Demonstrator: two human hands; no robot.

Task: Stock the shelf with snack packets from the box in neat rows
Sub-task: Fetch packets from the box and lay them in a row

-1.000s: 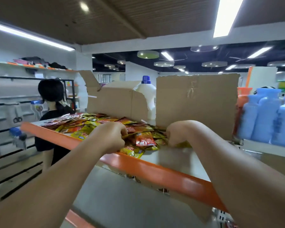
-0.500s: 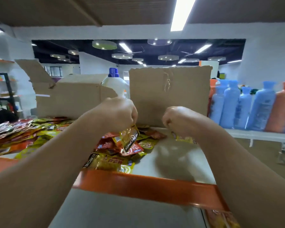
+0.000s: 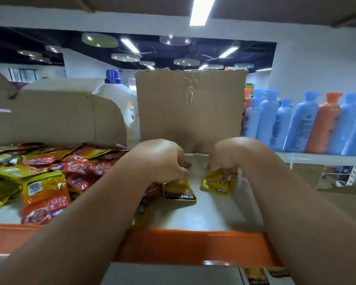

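Both my hands are on the shelf (image 3: 193, 241), a white board with an orange front lip. My left hand (image 3: 162, 159) grips the top of a yellow snack packet (image 3: 179, 192) that lies on the board. My right hand (image 3: 228, 155) grips another yellow packet (image 3: 218, 182) a little to the right of it. Left of my arms lies a loose heap of red, orange and yellow packets (image 3: 45, 182). The open cardboard box (image 3: 56, 116) stands behind that heap at the back left.
A torn cardboard sheet (image 3: 190, 110) stands upright just behind my hands. A white jug with a blue cap (image 3: 117, 95) stands between box and sheet. Blue and orange bottles (image 3: 304, 122) fill a white shelf at the right. More packets (image 3: 257, 274) show below the orange lip.
My left hand came down from above the heap and now has its packet on the board. My right hand's packet has come into view. The view has shifted to the right.
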